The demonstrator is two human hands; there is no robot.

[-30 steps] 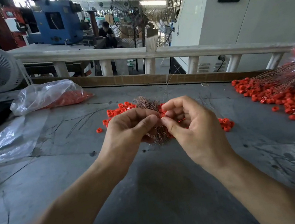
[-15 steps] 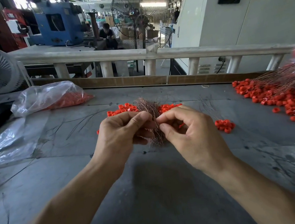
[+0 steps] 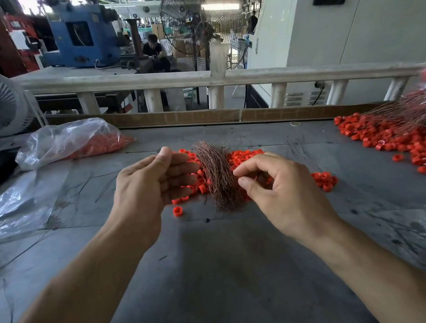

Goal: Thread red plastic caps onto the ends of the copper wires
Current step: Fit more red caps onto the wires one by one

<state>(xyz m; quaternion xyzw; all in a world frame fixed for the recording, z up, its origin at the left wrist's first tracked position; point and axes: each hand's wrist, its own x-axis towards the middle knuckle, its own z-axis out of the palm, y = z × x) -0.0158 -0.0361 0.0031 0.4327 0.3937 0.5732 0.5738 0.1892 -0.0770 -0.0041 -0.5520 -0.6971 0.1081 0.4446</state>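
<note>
Between caps: your left hand (image 3: 153, 184) hangs loosely curled and holds nothing I can see; your right hand (image 3: 276, 183) pinches at the copper wire bundle (image 3: 217, 176) lying among the red caps (image 3: 243, 156) (whether it holds a strand, I cannot tell). Next, judged: isolate one wire, pick a cap.

A factory floor — a blue machine (image 3: 83, 33) and a big white machine cabinet (image 3: 349, 15) stand beyond the railing (image 3: 169, 79), industrial fans (image 3: 182, 28) turn under a high roof, and the grey worktable (image 3: 221, 281) carries heaps of red caps (image 3: 405, 137) — piecework.
</note>
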